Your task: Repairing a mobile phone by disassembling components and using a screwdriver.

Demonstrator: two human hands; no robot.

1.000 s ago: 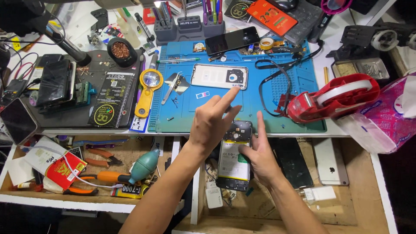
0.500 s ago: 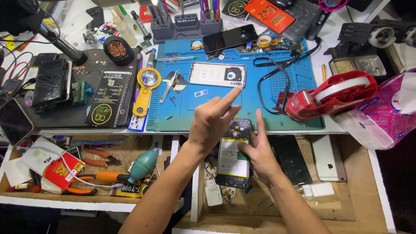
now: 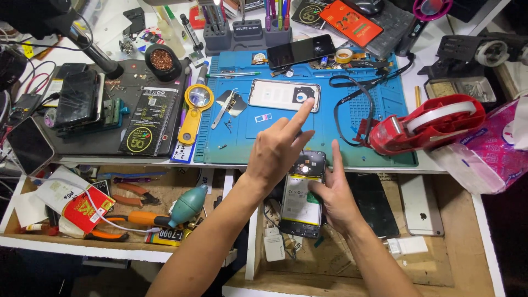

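An opened phone [image 3: 302, 193] with its back off, battery showing, lies over the open drawer below the desk edge. My right hand [image 3: 334, 195] holds it from the right side, index finger raised. My left hand [image 3: 276, 149] hovers above the phone's top end, index finger stretched toward the white phone back cover [image 3: 284, 94] on the blue work mat [image 3: 352, 118]. Whether the left fingers pinch something small is hidden.
A red tape dispenser [image 3: 426, 125], yellow magnifier [image 3: 193, 107], tweezers [image 3: 221, 110] and black phone [image 3: 300, 51] sit on or near the mat. The left drawer holds pliers [image 3: 124, 220] and a teal air blower [image 3: 186, 204]; the right drawer holds a white phone [image 3: 421, 204].
The view has shifted slightly. Both hands stay over the opened phone in nearly the same pose.
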